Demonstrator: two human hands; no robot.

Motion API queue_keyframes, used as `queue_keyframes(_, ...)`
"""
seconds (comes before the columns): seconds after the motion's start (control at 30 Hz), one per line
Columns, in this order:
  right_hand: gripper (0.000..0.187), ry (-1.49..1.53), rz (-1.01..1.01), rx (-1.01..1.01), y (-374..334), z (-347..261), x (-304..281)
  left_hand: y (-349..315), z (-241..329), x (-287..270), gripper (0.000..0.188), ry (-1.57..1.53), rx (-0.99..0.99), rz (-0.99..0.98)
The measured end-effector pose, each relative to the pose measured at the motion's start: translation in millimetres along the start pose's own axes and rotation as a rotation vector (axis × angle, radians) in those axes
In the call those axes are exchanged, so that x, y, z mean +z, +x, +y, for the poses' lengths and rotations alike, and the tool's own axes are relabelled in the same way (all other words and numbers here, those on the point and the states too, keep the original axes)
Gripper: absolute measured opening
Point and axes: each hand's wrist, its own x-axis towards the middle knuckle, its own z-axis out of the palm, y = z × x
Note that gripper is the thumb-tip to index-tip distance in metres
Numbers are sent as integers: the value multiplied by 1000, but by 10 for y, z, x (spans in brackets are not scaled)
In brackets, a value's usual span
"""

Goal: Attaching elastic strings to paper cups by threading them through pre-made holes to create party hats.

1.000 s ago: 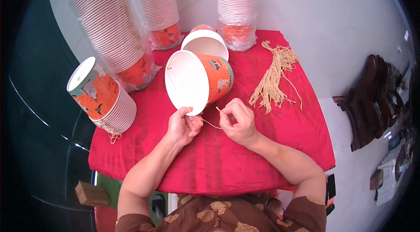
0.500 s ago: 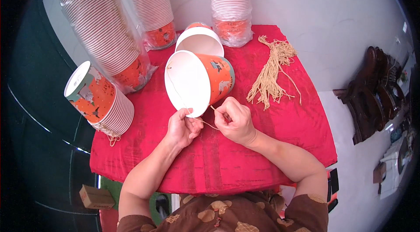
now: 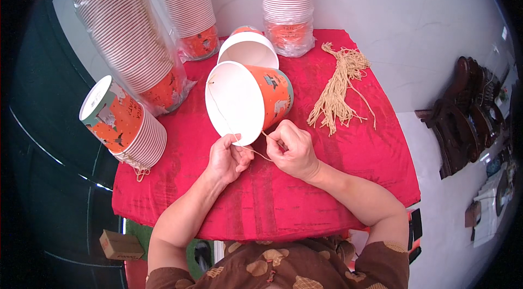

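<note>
An orange paper bucket [image 3: 277,92] with a white inside lies tilted on its side, its mouth facing left and toward me. My left hand [image 3: 229,157] grips its near rim, the thumb over the edge. From a hole near the far rim, a tan string [image 3: 219,107] runs across the mouth, under the left thumb and on to the right. My right hand [image 3: 291,148] pinches this string beside the bucket's near side, with a short end sticking up at the fingertips. Another white-lined bucket [image 3: 248,49] lies directly behind the first.
A bundle of tan strings [image 3: 340,87] lies on the red cloth [image 3: 359,174] at right. A short stack of upturned buckets [image 3: 122,120], strings at its base, stands at left. Tall plastic-wrapped bucket stacks [image 3: 120,27] line the back. A cardboard box [image 3: 121,244] is on the floor.
Almost nothing differs. Both hands keep their hold on the bucket and the string, with only a very slight shift of the view.
</note>
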Motion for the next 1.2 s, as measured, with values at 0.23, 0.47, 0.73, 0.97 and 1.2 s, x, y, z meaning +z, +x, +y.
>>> queue_keyframes(0.23,23,-7,-3,6,-6,6,2,1,-8,0,37,-1,8,-10)
queue_keyframes(0.47,23,-9,-7,5,-3,6,-2,-4,-10,8,35,9,16,0)
queue_keyframes(0.73,22,14,-13,57,-13,-7,0,-9,-22,13,35,27,22,-6)
queue_keyframes(0.97,9,142,-35,243,-65,35,23,-54,-22,100,31,191,224,17)
queue_keyframes(1.2,11,430,-74,561,-178,170,62,-68,-9,204,31,327,366,125)
